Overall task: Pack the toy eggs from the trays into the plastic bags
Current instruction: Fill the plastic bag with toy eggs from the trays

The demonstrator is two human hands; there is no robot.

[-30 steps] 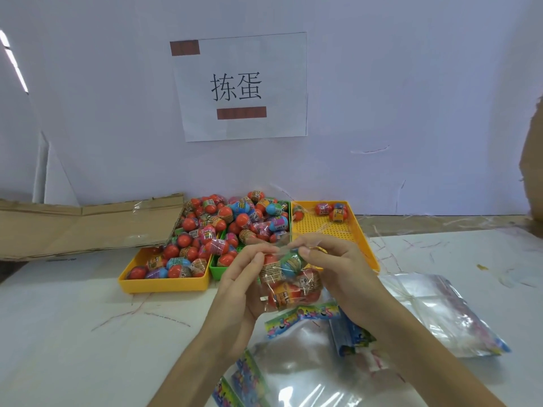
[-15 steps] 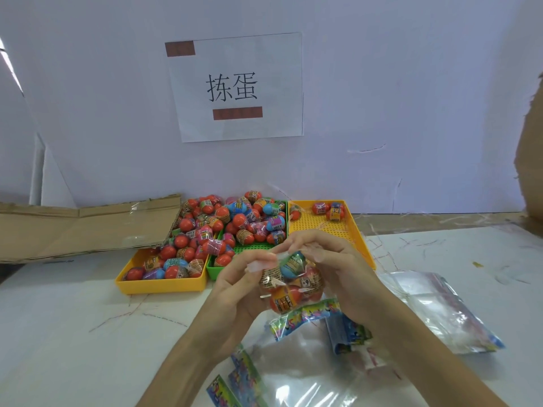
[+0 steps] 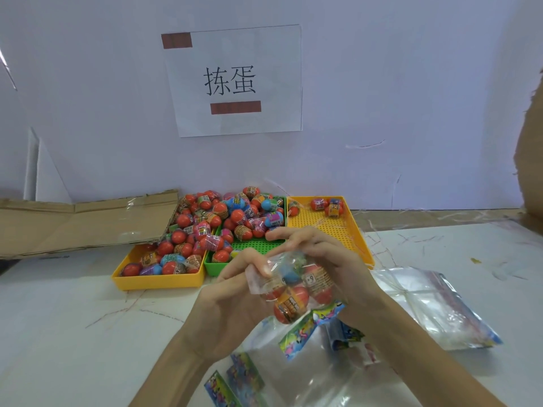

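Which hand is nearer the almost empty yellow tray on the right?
Right. The right hand overlaps the near edge of that yellow tray in the picture, gripping the bag of toy eggs. The left hand grips the bag further left, nearer the green tray.

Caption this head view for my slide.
Both hands, left hand and right hand, hold a plastic bag of toy eggs.
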